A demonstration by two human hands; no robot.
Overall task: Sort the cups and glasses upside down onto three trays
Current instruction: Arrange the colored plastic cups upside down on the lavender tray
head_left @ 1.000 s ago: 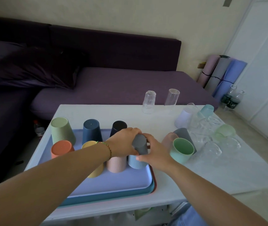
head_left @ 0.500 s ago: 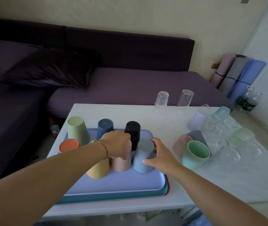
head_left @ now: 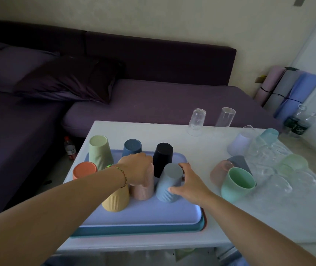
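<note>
Stacked trays (head_left: 143, 216) at near edge of white table (head_left: 268, 219), upside-down grey-blue cup (head_left: 167, 182) on top tray, right hand (head_left: 191, 186) grasping it, thumb in front, fingers behind, left hand (head_left: 137, 168) curled over upside-down pink cup (head_left: 141, 191) just beside, black cup (head_left: 163, 156) behind.

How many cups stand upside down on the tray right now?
7: green cup, navy cup, black cup at the back; orange cup, yellow cup, pink cup, grey-blue cup in front. The left hand may hide more.

Dim, bluish indoor view. Daylight enters from the right of the frame and washes out the clear glasses (head_left: 280, 169). The sofa (head_left: 153, 104) at upper left falls into deep shadow. Wide-angle distortion bends the edges.
</note>
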